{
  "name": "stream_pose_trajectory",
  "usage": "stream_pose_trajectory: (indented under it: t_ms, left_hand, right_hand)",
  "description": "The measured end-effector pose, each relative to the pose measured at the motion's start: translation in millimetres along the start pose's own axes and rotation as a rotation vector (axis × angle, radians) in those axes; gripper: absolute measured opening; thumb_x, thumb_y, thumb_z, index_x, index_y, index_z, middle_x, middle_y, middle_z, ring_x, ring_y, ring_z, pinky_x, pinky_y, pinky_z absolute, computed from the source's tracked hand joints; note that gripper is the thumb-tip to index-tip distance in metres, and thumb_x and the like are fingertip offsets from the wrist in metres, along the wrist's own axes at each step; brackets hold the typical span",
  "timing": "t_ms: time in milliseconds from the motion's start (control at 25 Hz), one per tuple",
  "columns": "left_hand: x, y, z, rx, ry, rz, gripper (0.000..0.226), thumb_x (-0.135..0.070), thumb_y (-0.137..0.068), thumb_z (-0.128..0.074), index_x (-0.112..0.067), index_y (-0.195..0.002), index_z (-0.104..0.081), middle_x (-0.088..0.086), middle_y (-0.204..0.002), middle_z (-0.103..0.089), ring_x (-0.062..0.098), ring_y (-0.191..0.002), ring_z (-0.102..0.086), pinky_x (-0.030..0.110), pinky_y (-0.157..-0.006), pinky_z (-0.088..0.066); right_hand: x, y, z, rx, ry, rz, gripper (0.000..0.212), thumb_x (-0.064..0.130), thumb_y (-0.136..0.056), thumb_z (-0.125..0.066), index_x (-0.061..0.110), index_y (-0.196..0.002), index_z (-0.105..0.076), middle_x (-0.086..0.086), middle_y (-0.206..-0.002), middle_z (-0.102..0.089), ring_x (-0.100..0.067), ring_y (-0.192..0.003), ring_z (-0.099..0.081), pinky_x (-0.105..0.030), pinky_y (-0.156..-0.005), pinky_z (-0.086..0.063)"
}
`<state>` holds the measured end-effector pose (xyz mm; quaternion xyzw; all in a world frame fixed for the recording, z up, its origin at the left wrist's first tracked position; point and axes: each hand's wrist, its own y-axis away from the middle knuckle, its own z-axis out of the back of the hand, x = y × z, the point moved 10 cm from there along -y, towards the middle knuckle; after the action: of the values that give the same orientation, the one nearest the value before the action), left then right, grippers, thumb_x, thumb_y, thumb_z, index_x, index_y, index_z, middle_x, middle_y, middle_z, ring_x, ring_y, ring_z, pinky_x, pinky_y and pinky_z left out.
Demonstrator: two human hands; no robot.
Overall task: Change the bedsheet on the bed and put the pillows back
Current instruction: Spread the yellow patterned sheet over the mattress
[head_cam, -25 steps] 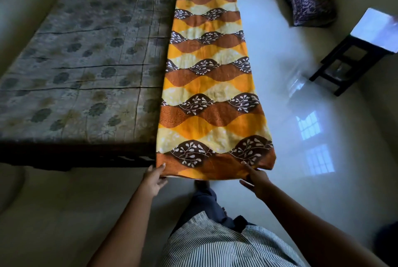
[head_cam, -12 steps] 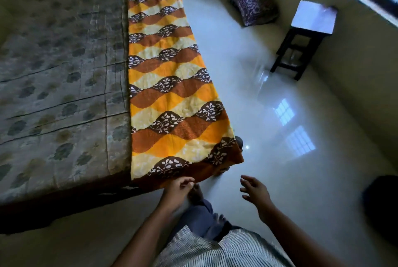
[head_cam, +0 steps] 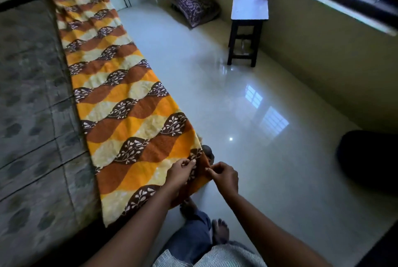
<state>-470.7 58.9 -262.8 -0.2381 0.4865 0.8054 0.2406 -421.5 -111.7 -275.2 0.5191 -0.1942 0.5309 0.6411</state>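
Orange sheet point(head_cam: 120, 115) along grey mattress point(head_cam: 32, 115), glossy floor point(head_cam: 269, 169), dark stool point(head_cam: 248, 18)

1 bedsheet point(head_cam: 120, 103), 1 bed point(head_cam: 32, 105), 1 pillow point(head_cam: 193, 7), 1 stool point(head_cam: 249, 8), L hand point(head_cam: 181, 172), R hand point(head_cam: 224, 175)

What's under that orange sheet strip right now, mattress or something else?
The bedsheet lies along the right edge of the mattress, and its outer part reaches past the bed's side. A foot peeks out beside the hem. The bed's side beneath is covered.
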Motion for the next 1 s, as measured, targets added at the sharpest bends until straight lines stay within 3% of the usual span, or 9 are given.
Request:
stream_pose_trajectory:
  t_ms: [160,240,320,400,480,600,720,840,1000]
  left_hand:
    - [5,8,14,-0.218,0.053,-0.002,0.022,-0.031,-0.089,-0.060,-0.014,-0.102,-0.063,0.007,-0.105,-0.067,0.021,-0.091,-0.061,0.035,-0.081,-0.053]
    - [24,10,28,-0.296,0.308,0.084,0.018,-0.019,-0.091,-0.057,-0.008,-0.104,-0.063,0.014,-0.108,-0.066,0.022,-0.086,-0.061,0.034,-0.074,-0.053]
    - [37,14,34,-0.289,0.390,0.096,0.023,-0.014,-0.093,-0.054,-0.007,-0.115,-0.058,0.017,-0.118,-0.062,0.025,-0.095,-0.060,0.030,-0.074,-0.049]
    - [21,19,49,-0.320,0.001,-0.133,0.047,-0.006,-0.094,-0.048,-0.014,-0.139,-0.039,0.012,-0.142,-0.043,0.026,-0.124,-0.046,0.029,-0.089,-0.042]
    - [-16,28,36,-0.261,-0.552,-0.568,0.072,0.008,-0.087,-0.045,-0.026,-0.147,-0.021,0.005,-0.153,-0.024,0.025,-0.139,-0.027,0.035,-0.106,-0.032]
    - [-50,34,-4,-0.037,-1.246,-1.107,0.061,-0.002,-0.081,-0.064,-0.025,-0.135,-0.047,0.005,-0.145,-0.042,0.026,-0.137,-0.034,0.051,-0.113,-0.017]
    - [-63,4,2,0.275,-1.506,-0.958,0.026,-0.017,-0.091,-0.054,-0.021,-0.115,-0.064,0.002,-0.120,-0.063,0.019,-0.119,-0.052,0.040,-0.112,-0.029]
    - [-70,-31,56,0.163,-1.537,-0.780,0.030,-0.020,-0.092,-0.053,-0.020,-0.121,-0.060,0.004,-0.126,-0.057,0.020,-0.120,-0.048,0.029,-0.101,-0.037]
    - [-21,-59,143,0.099,-1.596,-0.717,0.039,-0.019,-0.093,-0.050,-0.023,-0.132,-0.049,0.002,-0.138,-0.048,0.021,-0.129,-0.039,0.029,-0.106,-0.026]
  right_hand:
    - [66,54,-36,0.201,0.270,0.562,0.011,0.019,-0.084,-0.064,0.020,-0.095,-0.067,0.002,-0.088,-0.067,-0.003,-0.076,-0.054,-0.013,-0.066,-0.042]
    - [74,59,-45,0.233,0.297,0.615,0.011,0.020,-0.085,-0.063,0.019,-0.095,-0.067,0.000,-0.089,-0.067,-0.011,-0.079,-0.057,-0.023,-0.068,-0.044]
    - [74,51,-43,0.233,0.275,0.554,0.012,0.019,-0.086,-0.063,0.020,-0.097,-0.067,0.002,-0.096,-0.066,-0.009,-0.084,-0.056,-0.019,-0.071,-0.044]
    - [65,46,-43,0.255,0.324,0.477,0.020,0.021,-0.089,-0.060,0.022,-0.108,-0.065,0.004,-0.106,-0.063,-0.008,-0.090,-0.056,-0.017,-0.076,-0.045]
    - [61,46,-41,0.267,0.363,0.452,0.027,0.024,-0.091,-0.058,0.023,-0.117,-0.064,0.003,-0.112,-0.062,-0.011,-0.095,-0.059,-0.020,-0.081,-0.048]
    - [75,53,-35,0.242,0.333,0.496,0.025,0.026,-0.090,-0.060,0.022,-0.113,-0.067,0.001,-0.111,-0.065,-0.010,-0.096,-0.061,-0.014,-0.080,-0.047]
    - [98,60,-32,0.208,0.332,0.520,0.022,0.024,-0.089,-0.061,0.019,-0.109,-0.070,-0.001,-0.107,-0.067,-0.013,-0.094,-0.061,-0.008,-0.071,-0.039]
    - [123,75,-56,0.294,0.399,0.569,0.021,0.022,-0.089,-0.060,0.017,-0.106,-0.071,-0.002,-0.108,-0.067,-0.014,-0.095,-0.060,-0.013,-0.070,-0.038]
    - [156,102,-126,0.423,0.563,0.675,0.021,0.023,-0.091,-0.056,0.014,-0.105,-0.070,-0.003,-0.103,-0.068,-0.013,-0.089,-0.059,-0.011,-0.058,-0.029]
